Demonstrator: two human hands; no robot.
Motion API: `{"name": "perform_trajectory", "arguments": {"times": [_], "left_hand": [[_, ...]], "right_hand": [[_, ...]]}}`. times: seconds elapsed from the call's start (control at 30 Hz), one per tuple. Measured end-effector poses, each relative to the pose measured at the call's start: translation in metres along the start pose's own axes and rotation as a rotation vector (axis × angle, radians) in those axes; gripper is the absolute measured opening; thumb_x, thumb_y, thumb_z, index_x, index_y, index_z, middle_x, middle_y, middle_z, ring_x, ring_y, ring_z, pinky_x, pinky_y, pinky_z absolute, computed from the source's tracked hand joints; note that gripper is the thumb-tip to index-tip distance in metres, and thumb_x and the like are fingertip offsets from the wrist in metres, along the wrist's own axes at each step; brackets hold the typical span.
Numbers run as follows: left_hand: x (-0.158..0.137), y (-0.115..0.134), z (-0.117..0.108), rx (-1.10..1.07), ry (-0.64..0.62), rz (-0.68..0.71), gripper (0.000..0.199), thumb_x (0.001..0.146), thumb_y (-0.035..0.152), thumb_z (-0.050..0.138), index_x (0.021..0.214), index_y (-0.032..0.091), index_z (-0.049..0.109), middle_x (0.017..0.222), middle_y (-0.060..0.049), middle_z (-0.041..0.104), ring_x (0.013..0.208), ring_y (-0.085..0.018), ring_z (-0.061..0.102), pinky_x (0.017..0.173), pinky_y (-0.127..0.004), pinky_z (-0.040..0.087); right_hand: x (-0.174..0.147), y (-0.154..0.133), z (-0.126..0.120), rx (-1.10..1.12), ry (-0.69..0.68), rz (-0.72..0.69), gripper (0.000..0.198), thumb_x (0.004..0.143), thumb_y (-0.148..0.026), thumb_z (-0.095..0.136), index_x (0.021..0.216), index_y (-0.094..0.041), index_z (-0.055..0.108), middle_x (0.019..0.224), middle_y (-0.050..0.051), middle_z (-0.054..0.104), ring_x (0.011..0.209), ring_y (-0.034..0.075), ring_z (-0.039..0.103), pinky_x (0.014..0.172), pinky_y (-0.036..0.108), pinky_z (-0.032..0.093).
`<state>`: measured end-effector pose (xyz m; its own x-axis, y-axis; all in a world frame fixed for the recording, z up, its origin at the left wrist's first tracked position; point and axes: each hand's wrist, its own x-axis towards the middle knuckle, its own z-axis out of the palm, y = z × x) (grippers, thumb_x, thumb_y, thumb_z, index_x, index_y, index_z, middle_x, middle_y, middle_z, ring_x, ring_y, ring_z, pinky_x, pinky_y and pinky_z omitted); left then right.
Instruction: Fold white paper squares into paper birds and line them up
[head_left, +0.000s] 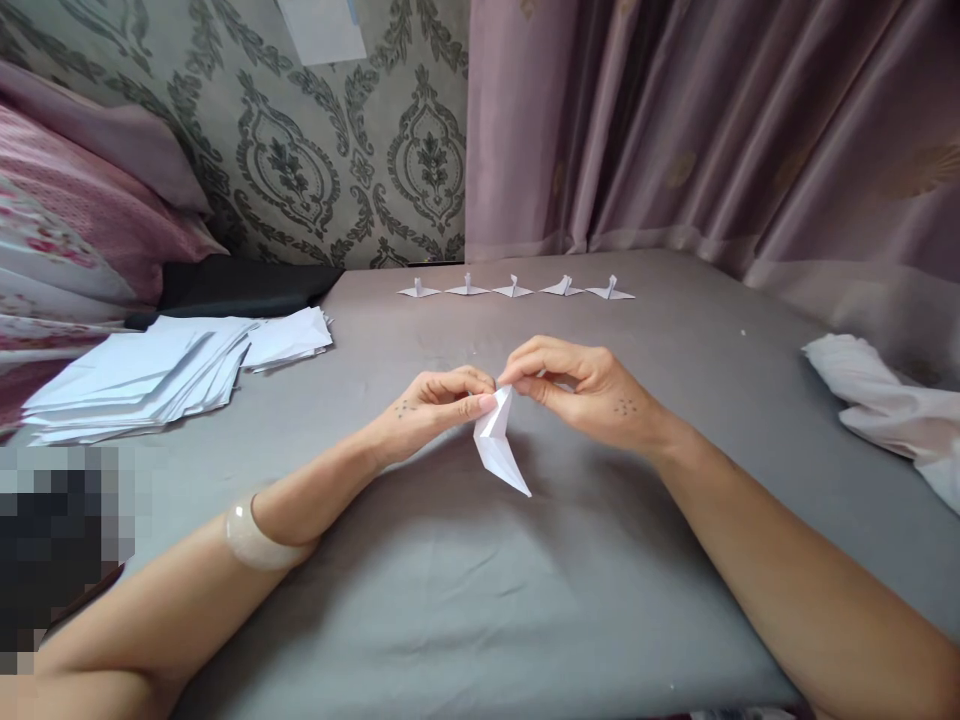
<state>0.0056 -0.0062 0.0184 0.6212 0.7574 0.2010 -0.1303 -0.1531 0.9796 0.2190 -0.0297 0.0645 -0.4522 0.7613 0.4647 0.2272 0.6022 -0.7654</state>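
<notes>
A folded white paper figure [495,440], like an origami bird, hangs between my hands above the grey cloth. My left hand [442,398] pinches its upper left edge between thumb and fingers. At the figure's top tip, the thumb and fingertips of my right hand [577,385] are closed on the paper. Its pointed lower end slants down to the right. Further back stands a row of several small folded paper birds [514,288], wings spread.
Stacked white paper sheets [142,375] lie at the left, beside a black flat item [247,288]. A crumpled white cloth [885,400] rests at the right edge. Purple curtains [637,130] and a patterned wall [360,150] bound the back. A pixelated patch covers the lower left.
</notes>
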Motion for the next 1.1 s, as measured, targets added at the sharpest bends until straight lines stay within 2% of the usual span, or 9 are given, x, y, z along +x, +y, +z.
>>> {"name": "perform_trajectory", "arguments": {"times": [0.07,0.2,0.27,0.37,0.47,0.6,0.67,0.87,1.1], "left_hand": [[0.001,0.0,0.0,-0.017,0.099,0.056,0.012,0.083,0.029,0.068,0.083,0.02,0.075,0.092,-0.004,0.061,0.086,-0.014,0.053,0.081,-0.028,0.042],[0.008,-0.003,-0.003,-0.153,0.462,0.092,0.016,0.079,0.035,0.072,0.083,0.02,0.074,0.08,-0.001,0.063,0.07,-0.009,0.051,0.068,-0.023,0.043],[0.011,-0.006,-0.007,-0.246,0.596,0.061,0.02,0.075,0.036,0.075,0.085,0.019,0.074,0.078,0.0,0.064,0.066,-0.008,0.052,0.063,-0.021,0.042],[0.015,-0.009,-0.012,-0.325,0.707,0.003,0.025,0.068,0.034,0.08,0.084,0.017,0.073,0.076,0.0,0.065,0.068,-0.008,0.056,0.061,-0.019,0.043],[0.015,-0.01,-0.012,-0.366,0.761,-0.058,0.028,0.063,0.032,0.083,0.08,0.015,0.071,0.071,0.0,0.063,0.067,-0.009,0.058,0.062,-0.02,0.045],[0.013,-0.009,-0.005,-0.382,0.773,-0.111,0.031,0.061,0.033,0.084,0.081,0.013,0.07,0.072,-0.001,0.064,0.067,-0.01,0.059,0.064,-0.022,0.047],[0.011,-0.009,-0.001,-0.376,0.752,-0.121,0.032,0.062,0.034,0.083,0.082,0.012,0.07,0.071,-0.001,0.064,0.067,-0.01,0.059,0.066,-0.023,0.048],[0.008,-0.01,0.009,-0.301,0.704,-0.164,0.034,0.066,0.038,0.081,0.087,0.013,0.072,0.076,-0.003,0.065,0.07,-0.011,0.06,0.065,-0.023,0.048],[0.006,-0.013,0.006,-0.247,0.762,-0.2,0.033,0.065,0.04,0.08,0.085,0.014,0.074,0.083,-0.005,0.067,0.07,-0.012,0.059,0.062,-0.023,0.046]], "right_hand": [[0.001,0.0,0.0,0.063,0.107,0.069,0.015,0.087,-0.026,0.058,0.096,-0.023,0.069,0.091,0.002,0.067,0.076,0.012,0.06,0.065,0.026,0.05],[0.002,0.01,0.001,0.037,0.363,0.175,0.015,0.084,-0.031,0.061,0.093,-0.022,0.068,0.084,0.002,0.069,0.07,0.012,0.062,0.061,0.026,0.051],[0.001,0.018,0.004,0.001,0.397,0.213,0.014,0.084,-0.031,0.06,0.09,-0.02,0.067,0.083,0.003,0.069,0.07,0.013,0.062,0.061,0.026,0.051],[-0.002,0.031,0.015,-0.07,0.404,0.225,0.013,0.083,-0.031,0.061,0.089,-0.021,0.065,0.082,0.003,0.068,0.069,0.014,0.062,0.061,0.027,0.05],[-0.006,0.038,0.029,-0.263,0.365,0.16,0.005,0.084,-0.023,0.058,0.086,-0.022,0.062,0.081,0.002,0.067,0.072,0.016,0.062,0.064,0.029,0.05],[-0.011,0.04,0.042,-0.486,0.329,-0.049,0.011,0.085,-0.013,0.056,0.09,-0.023,0.058,0.097,0.005,0.069,0.097,0.021,0.061,0.084,0.035,0.048],[-0.012,0.041,0.045,-0.531,0.333,-0.095,0.012,0.085,-0.013,0.057,0.091,-0.023,0.057,0.099,0.005,0.069,0.099,0.021,0.06,0.087,0.035,0.047],[-0.014,0.042,0.047,-0.632,0.404,-0.048,0.007,0.089,-0.021,0.056,0.095,-0.025,0.059,0.09,0.004,0.069,0.083,0.019,0.064,0.077,0.032,0.048],[-0.014,0.041,0.047,-0.77,0.394,-0.125,0.024,0.091,-0.017,0.052,0.112,-0.025,0.06,0.105,0.006,0.07,0.1,0.024,0.061,0.087,0.038,0.045]]}}
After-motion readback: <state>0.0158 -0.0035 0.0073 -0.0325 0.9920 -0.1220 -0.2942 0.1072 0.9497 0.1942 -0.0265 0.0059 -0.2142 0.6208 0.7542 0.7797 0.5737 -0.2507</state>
